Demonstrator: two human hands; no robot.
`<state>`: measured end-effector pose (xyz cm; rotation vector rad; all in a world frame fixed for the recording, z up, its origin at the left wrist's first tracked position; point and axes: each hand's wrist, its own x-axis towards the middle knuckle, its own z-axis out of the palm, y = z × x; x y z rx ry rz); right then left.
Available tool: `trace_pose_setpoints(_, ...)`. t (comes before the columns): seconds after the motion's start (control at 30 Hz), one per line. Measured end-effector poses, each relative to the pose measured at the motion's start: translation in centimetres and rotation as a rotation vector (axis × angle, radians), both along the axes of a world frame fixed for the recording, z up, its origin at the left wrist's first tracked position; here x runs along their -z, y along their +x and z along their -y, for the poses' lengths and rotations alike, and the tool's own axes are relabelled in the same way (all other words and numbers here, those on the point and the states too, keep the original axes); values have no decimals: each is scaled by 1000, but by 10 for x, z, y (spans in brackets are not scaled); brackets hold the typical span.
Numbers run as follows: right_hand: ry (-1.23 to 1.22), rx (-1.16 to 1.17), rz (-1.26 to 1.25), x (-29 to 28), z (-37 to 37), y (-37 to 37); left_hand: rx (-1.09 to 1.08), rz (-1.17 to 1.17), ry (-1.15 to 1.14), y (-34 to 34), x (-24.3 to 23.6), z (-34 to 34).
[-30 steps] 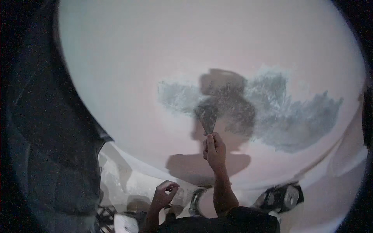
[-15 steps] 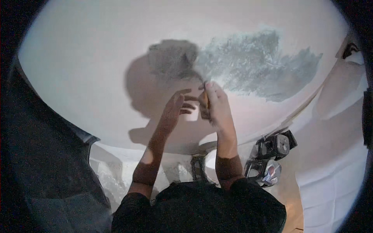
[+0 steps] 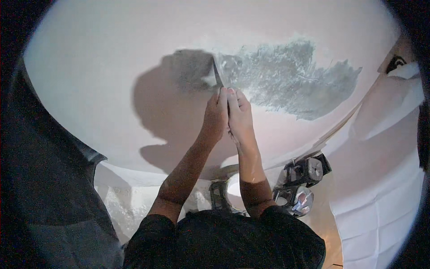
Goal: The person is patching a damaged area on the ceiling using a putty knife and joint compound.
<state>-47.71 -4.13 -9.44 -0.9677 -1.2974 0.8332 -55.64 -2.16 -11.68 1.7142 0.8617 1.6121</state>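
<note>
Before me a pale wall (image 3: 103, 103) curves across the view, with a rough, mottled grey patch (image 3: 286, 76) on it. Both my left hand (image 3: 215, 117) and my right hand (image 3: 241, 115) are closed together around the handle of a scraper (image 3: 217, 72). Its thin dark blade points up and slightly left, its tip at the left part of the grey patch. Fingers cover nearly all of the handle. A large shadow falls on the wall left of my hands and darkens that end of the patch.
Dark sheeting (image 3: 49, 179) hangs at the left, white sheeting (image 3: 380, 193) at the right. Below the wall at the right stand two dark boxy devices, an upper one (image 3: 309, 170) and a lower one (image 3: 295, 200). A round white object (image 3: 234, 188) partly shows by my right forearm.
My left hand, earlier apart with spread fingers, has closed on the scraper's handle beside my right hand. Both hands have moved up and the right one left; the blade now shows against the wall.
</note>
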Motion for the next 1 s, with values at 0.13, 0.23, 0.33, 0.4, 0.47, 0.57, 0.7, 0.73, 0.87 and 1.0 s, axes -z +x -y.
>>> trace_pose_setpoints(0.13, -81, 10, -123, -2, 2, -3, -136, 35, 90, 5, 0, -3)
trace_pose_setpoints(0.23, -72, 4, -145, -2, 2, 2, -74, 113, -93, 9, -18, 8)
trace_pose_setpoints(0.33, -71, -65, -242, -2, 8, 4, -22, 230, -182, 15, -8, 4)
trace_pose_setpoints(0.4, -146, -92, -267, -8, 9, 6, -15, 263, -170, 18, -9, -1)
trace_pose_setpoints(0.47, -107, -83, -280, -14, 11, -2, -5, 263, -156, 9, -28, 18)
trace_pose_setpoints(0.57, -107, -79, -218, -13, 10, 8, 40, 335, -145, 19, -27, 12)
trace_pose_setpoints(0.7, -153, -66, -209, -27, 14, 7, 25, 299, -133, 17, -35, 12)
trace_pose_setpoints(0.73, -138, -88, -253, -24, 16, 7, 20, 303, -133, 18, -32, 13)
trace_pose_setpoints(0.87, -204, -189, -314, -24, 15, 8, 34, 320, -161, 14, -32, 12)
trace_pose_setpoints(1.0, -280, -194, -248, -30, 22, 10, -95, 255, -170, 16, -36, 22)
